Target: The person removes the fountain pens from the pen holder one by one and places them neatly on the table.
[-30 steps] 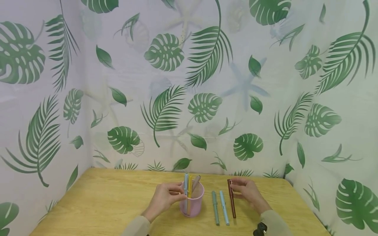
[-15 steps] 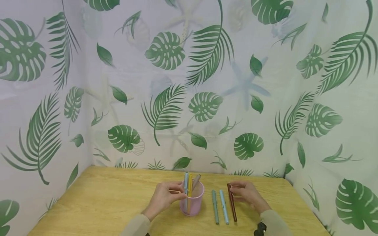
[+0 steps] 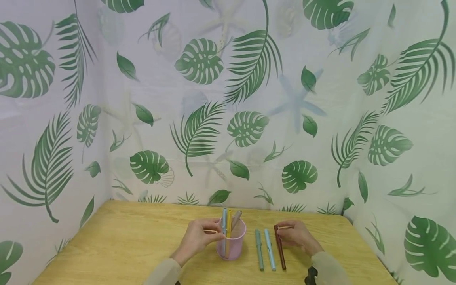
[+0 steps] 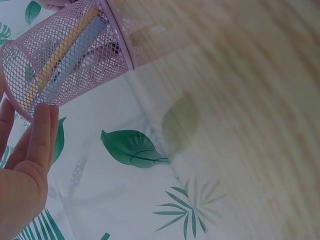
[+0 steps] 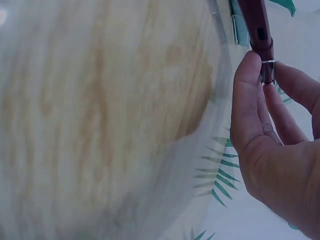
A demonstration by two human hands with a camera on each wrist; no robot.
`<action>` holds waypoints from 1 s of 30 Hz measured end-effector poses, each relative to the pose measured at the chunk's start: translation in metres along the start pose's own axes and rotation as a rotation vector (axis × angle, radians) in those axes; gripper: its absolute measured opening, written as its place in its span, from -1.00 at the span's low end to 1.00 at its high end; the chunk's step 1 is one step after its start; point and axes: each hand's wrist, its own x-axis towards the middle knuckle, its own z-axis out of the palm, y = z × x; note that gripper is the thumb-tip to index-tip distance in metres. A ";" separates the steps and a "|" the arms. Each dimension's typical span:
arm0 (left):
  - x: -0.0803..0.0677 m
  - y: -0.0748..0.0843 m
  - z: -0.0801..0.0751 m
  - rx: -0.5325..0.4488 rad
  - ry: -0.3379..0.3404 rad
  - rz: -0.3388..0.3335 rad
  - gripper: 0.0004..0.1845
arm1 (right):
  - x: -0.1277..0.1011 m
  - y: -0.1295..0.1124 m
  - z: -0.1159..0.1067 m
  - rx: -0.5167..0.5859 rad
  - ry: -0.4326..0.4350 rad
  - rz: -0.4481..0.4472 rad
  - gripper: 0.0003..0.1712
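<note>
A pink mesh pen cup (image 3: pixel 236 247) stands on the table, holding a light blue pen (image 3: pixel 224 220), a yellow pen (image 3: pixel 229 225) and a greyish-brown pen (image 3: pixel 236 219). My left hand (image 3: pixel 199 237) grips the cup by its rim; in the left wrist view the fingertips (image 4: pixel 42 112) lie against the mesh there. To the cup's right, my right hand (image 3: pixel 298 235) pinches the far end of a dark red pen (image 3: pixel 280 249). In the right wrist view, thumb and fingers hold that pen (image 5: pixel 257 25) at its metal ring and end.
A green pen (image 3: pixel 259 250) and a light blue pen (image 3: pixel 270 250) lie side by side between the cup and the dark red pen. Behind the wooden table (image 3: pixel 135 237) and on both sides hangs a leaf-patterned white curtain (image 3: pixel 246 91).
My right hand and the dark red pen have shifted slightly toward me, and the pen now lines up beside the other two. The left hand stays at the cup.
</note>
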 end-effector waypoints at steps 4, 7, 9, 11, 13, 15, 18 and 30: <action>-0.001 -0.001 0.000 0.006 -0.001 0.001 -0.85 | 0.003 0.003 0.002 0.015 -0.014 0.015 -0.50; -0.001 -0.001 0.001 0.005 -0.005 0.003 -0.84 | 0.003 0.003 0.004 0.009 0.012 0.040 -0.54; -0.001 -0.001 0.001 0.003 -0.006 0.003 -0.85 | 0.003 0.001 0.005 -0.003 0.038 0.053 -0.56; -0.001 -0.001 0.001 0.002 -0.004 0.002 -0.86 | 0.004 0.000 0.005 -0.021 0.051 0.058 -0.55; 0.000 -0.001 0.001 0.001 -0.002 0.002 -0.88 | 0.004 -0.001 0.006 -0.030 0.056 0.061 -0.55; 0.000 -0.001 0.001 0.000 0.000 0.002 -0.91 | 0.004 -0.001 0.006 -0.034 0.054 0.063 -0.55; 0.000 -0.002 0.001 -0.005 -0.001 0.003 -0.92 | 0.004 -0.002 0.006 -0.044 0.047 0.065 -0.55; 0.001 -0.003 0.001 -0.011 -0.009 -0.001 -0.92 | 0.010 -0.003 0.012 -0.198 0.096 0.060 -0.67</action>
